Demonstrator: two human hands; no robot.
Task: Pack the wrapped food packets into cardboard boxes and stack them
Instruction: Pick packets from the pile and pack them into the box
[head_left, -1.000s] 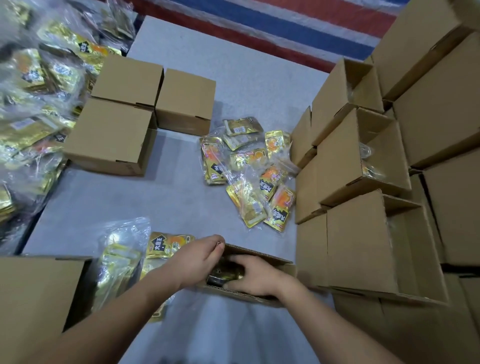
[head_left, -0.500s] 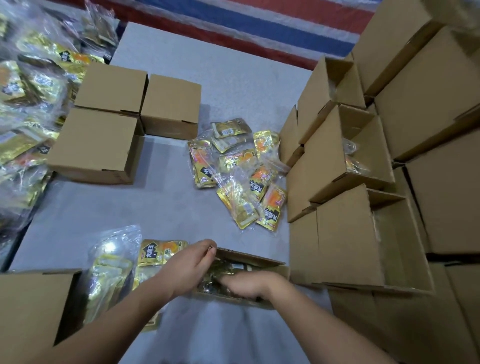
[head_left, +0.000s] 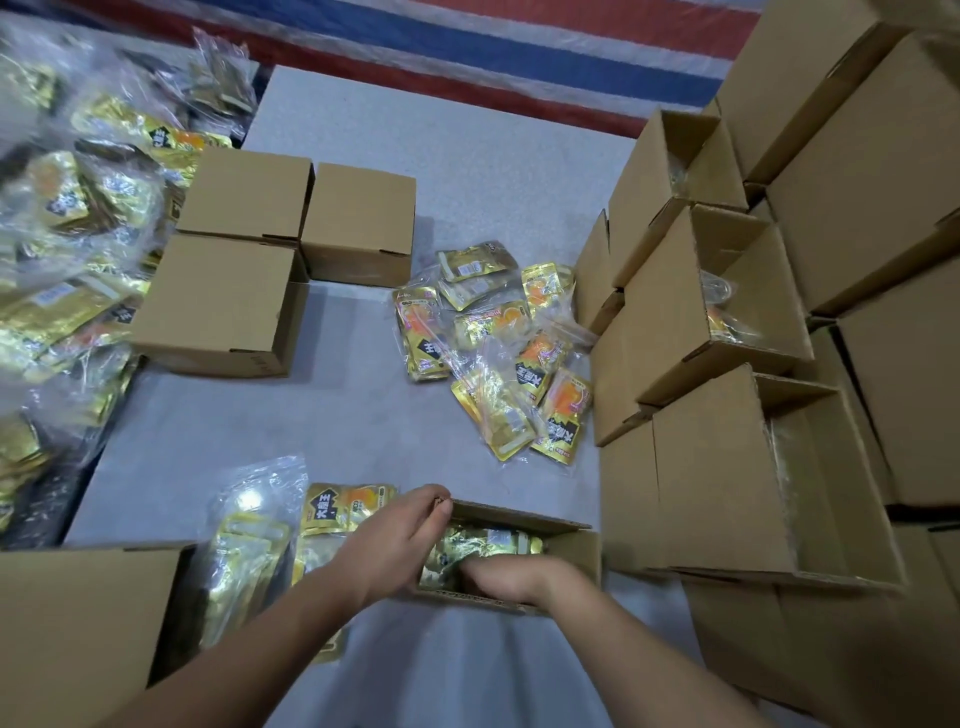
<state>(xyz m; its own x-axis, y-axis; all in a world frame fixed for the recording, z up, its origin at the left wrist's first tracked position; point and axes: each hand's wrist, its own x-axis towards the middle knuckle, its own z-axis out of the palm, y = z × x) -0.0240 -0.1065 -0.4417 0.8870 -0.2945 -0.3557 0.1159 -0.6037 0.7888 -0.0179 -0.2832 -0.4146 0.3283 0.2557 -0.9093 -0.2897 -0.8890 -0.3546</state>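
The grey surface (head_left: 208, 426) fills the view. At 3 o'clock a stack of cardboard boxes (head_left: 727, 467) stands in tiers, several lying on their sides with open mouths; one at mid-height shows a packet inside. At 9 to 11 o'clock a large heap of wrapped gold packets (head_left: 62, 249) spills along the left edge. At 10 o'clock three closed boxes (head_left: 244, 260) sit touching one another. At 7 o'clock one more closed box (head_left: 78, 634) lies at the near left corner. Just right of centre, loose packets (head_left: 498, 353) are scattered near the stack. At 7 o'clock, bagged packets (head_left: 254, 540) lie between the corner box and your hands. At 6 o'clock the open box (head_left: 571, 551) rests on the surface, with gold packets visible inside it. Your left hand (head_left: 395, 540) is at the box's left wall, fingers curled over the rim: its grip is closed on the box edge. Your right hand (head_left: 506, 574) reaches down into the box onto the packets; its fingers are hidden, so you cannot tell its grip.
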